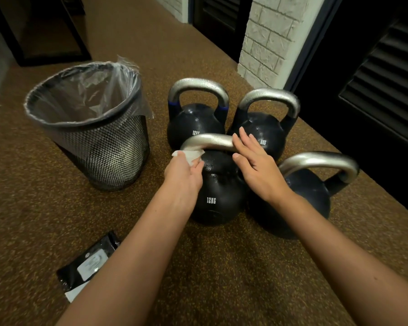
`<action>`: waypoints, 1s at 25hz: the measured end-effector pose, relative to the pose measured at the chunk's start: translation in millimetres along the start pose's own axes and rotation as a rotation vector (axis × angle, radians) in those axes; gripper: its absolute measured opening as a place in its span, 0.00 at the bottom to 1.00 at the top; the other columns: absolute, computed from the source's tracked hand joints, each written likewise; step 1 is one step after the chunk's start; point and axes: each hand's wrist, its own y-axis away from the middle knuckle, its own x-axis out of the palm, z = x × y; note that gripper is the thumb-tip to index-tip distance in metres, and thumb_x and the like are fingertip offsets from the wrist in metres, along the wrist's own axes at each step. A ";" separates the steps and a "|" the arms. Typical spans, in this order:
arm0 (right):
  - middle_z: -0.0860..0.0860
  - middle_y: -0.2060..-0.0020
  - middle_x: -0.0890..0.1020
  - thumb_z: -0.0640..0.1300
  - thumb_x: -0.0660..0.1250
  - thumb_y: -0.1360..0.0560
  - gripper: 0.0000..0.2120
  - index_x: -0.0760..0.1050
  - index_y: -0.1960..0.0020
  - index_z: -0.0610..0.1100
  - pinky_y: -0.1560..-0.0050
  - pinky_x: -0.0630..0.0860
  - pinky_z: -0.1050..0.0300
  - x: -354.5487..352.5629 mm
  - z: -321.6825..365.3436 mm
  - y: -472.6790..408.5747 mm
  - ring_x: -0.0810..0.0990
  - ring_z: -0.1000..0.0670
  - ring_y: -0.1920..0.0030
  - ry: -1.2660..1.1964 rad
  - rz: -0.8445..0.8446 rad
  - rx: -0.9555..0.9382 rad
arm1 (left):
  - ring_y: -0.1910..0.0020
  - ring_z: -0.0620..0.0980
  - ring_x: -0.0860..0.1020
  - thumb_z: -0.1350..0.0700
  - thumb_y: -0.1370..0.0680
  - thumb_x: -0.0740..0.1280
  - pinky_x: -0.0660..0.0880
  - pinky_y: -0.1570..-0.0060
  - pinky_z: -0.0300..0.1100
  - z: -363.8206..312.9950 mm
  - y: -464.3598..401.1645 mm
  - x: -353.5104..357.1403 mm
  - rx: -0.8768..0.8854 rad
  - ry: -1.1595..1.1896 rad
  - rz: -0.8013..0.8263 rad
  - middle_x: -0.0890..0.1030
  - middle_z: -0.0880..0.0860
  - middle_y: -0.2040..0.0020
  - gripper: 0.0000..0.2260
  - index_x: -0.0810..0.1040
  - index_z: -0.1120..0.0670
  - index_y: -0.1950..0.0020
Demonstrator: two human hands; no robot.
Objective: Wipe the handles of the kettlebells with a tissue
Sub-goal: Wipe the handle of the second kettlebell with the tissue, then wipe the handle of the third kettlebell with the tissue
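Four black kettlebells [218, 191] stand upright, clustered on the floor [222, 267], silver handles [210, 140] up; a crumpled white tissue [189, 155] touches the nearest handle's left end.

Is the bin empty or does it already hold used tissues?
Cannot tell. The bin stands upright with a clear liner; its bottom is hidden.

Two forearms enter from the lower edge of the view, both bare from wrist to frame edge. No sleeve, glove, watch, band or ring is visible on either. Left hand [183, 171] and right hand [254, 161] are bare; fingernails on the right hand are short and unpainted.
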 end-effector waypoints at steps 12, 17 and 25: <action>0.49 0.33 0.73 0.54 0.49 0.19 0.19 0.71 0.34 0.51 0.32 0.61 0.57 -27.6 32.9 -18.4 0.70 0.53 0.34 -0.365 0.033 0.278 | 0.48 0.57 0.81 0.56 0.18 0.56 0.76 0.49 0.47 -28.6 45.0 19.0 0.051 -0.896 0.416 0.77 0.60 0.39 0.16 0.68 0.56 0.32; 0.45 0.50 0.82 0.53 0.58 0.22 0.20 0.71 0.36 0.40 0.42 0.76 0.54 -32.5 64.6 -45.9 0.81 0.48 0.50 -1.042 0.136 0.446 | 0.56 0.47 0.78 0.54 0.19 0.58 0.75 0.60 0.40 -64.1 47.5 37.5 0.181 -1.388 0.517 0.80 0.53 0.49 0.13 0.76 0.54 0.38; 0.48 0.58 0.83 0.41 0.66 0.26 0.03 0.76 0.52 0.44 0.60 0.80 0.57 -61.9 53.3 -74.8 0.82 0.53 0.61 -0.942 0.330 0.488 | 0.61 0.45 0.75 0.55 0.26 0.69 0.73 0.61 0.37 -43.7 17.5 84.7 0.756 -1.497 0.446 0.76 0.47 0.63 0.05 0.74 0.52 0.58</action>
